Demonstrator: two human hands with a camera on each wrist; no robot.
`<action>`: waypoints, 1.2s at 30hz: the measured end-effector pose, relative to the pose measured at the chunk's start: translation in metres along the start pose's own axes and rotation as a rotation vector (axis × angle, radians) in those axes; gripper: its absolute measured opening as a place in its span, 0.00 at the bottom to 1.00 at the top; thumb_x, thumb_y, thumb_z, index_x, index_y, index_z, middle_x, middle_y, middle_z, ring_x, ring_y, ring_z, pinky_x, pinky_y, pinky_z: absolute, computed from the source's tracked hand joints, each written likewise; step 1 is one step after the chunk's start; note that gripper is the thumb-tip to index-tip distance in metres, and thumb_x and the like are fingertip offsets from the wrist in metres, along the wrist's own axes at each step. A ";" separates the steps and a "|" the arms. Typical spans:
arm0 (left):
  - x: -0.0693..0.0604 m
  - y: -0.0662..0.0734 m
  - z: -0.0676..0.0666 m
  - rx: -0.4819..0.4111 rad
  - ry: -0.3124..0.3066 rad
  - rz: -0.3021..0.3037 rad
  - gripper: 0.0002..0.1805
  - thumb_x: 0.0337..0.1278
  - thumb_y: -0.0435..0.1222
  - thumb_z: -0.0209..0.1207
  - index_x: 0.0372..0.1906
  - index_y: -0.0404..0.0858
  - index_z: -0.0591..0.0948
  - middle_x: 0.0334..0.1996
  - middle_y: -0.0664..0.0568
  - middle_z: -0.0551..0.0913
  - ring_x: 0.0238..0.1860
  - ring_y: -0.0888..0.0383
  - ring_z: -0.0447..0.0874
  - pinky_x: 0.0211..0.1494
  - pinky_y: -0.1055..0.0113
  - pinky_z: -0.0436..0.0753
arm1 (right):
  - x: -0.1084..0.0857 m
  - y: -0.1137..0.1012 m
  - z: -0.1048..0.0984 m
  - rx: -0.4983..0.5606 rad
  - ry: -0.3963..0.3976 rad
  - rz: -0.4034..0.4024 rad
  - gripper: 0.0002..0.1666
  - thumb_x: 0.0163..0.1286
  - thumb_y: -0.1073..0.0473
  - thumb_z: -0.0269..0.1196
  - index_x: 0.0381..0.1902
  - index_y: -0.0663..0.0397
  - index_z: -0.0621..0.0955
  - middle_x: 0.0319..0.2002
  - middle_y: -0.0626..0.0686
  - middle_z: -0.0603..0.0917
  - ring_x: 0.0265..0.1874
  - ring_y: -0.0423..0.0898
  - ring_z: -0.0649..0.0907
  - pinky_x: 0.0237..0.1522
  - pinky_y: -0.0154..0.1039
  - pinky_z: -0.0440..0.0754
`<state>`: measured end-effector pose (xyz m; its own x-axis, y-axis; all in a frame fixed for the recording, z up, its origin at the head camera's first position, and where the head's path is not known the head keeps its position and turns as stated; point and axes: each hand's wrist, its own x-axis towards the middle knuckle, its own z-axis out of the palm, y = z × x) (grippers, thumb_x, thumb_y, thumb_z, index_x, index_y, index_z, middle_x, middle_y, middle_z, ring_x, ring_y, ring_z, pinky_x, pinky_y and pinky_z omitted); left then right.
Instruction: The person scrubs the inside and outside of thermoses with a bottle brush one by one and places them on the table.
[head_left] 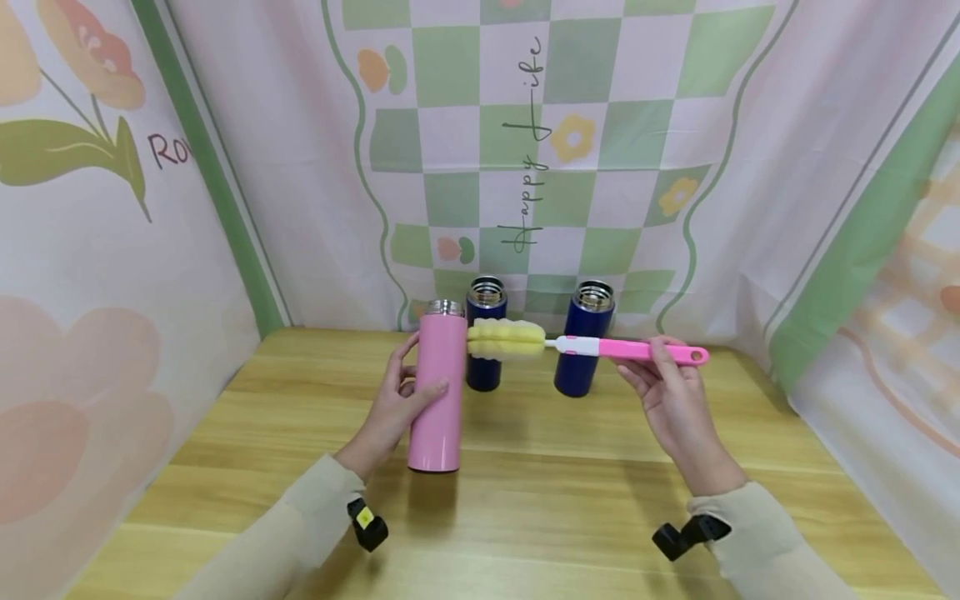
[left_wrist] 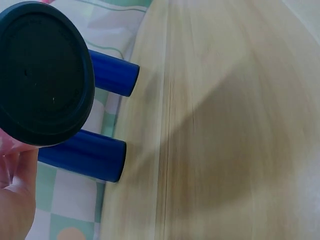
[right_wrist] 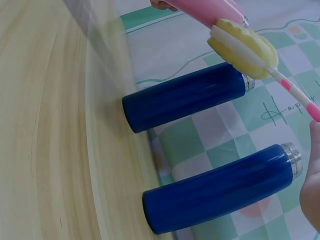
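- Head view: the left hand (head_left: 392,410) is gripping the pink bottle (head_left: 438,392), thumb lying across its front; the open bottle is being held almost upright above the table (head_left: 540,517).
- Head view: well to the right of the pink bottle, the right hand (head_left: 673,402) is pinching the handle of a brush (head_left: 588,345); the hands are being held apart, and the yellow sponge head (head_left: 507,333) is pointing at the bottle's upper side.
- Head view: behind the pink bottle and to its right, two blue bottles (head_left: 576,367) are standing open on the table, before a checked cloth (head_left: 450,137).
- Left wrist view: the pink bottle's black base (left_wrist: 45,72) is facing the camera; the blue bottles are standing beyond it.
- Right wrist view: the sponge head is overlapping the pink bottle near its neck; whether they are touching cannot be told.
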<state>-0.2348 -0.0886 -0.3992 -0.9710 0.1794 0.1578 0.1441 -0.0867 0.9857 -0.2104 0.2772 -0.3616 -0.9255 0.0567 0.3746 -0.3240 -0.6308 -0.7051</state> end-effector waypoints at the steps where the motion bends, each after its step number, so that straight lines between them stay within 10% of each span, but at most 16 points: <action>1: 0.000 0.000 0.000 0.002 -0.001 -0.003 0.45 0.59 0.42 0.68 0.75 0.69 0.57 0.54 0.40 0.70 0.47 0.46 0.80 0.46 0.51 0.83 | 0.000 0.000 0.000 0.011 0.011 -0.007 0.06 0.79 0.61 0.52 0.43 0.57 0.74 0.41 0.58 0.87 0.42 0.50 0.88 0.46 0.39 0.84; 22: -0.001 0.001 -0.004 -0.003 -0.012 -0.060 0.37 0.70 0.51 0.58 0.78 0.68 0.55 0.62 0.42 0.77 0.58 0.45 0.79 0.53 0.49 0.81 | -0.002 0.001 0.006 0.018 -0.013 -0.007 0.07 0.80 0.61 0.50 0.43 0.58 0.74 0.42 0.59 0.86 0.42 0.51 0.88 0.46 0.40 0.84; 36: 0.001 -0.001 -0.001 -0.012 0.021 -0.073 0.49 0.59 0.45 0.69 0.76 0.72 0.52 0.57 0.37 0.78 0.51 0.42 0.83 0.49 0.46 0.83 | -0.002 0.008 0.006 0.029 -0.013 0.038 0.06 0.80 0.62 0.51 0.41 0.57 0.75 0.38 0.59 0.88 0.39 0.52 0.89 0.46 0.41 0.85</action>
<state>-0.2361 -0.0890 -0.4002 -0.9826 0.1653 0.0842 0.0707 -0.0862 0.9938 -0.2095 0.2669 -0.3644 -0.9344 0.0219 0.3557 -0.2824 -0.6543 -0.7016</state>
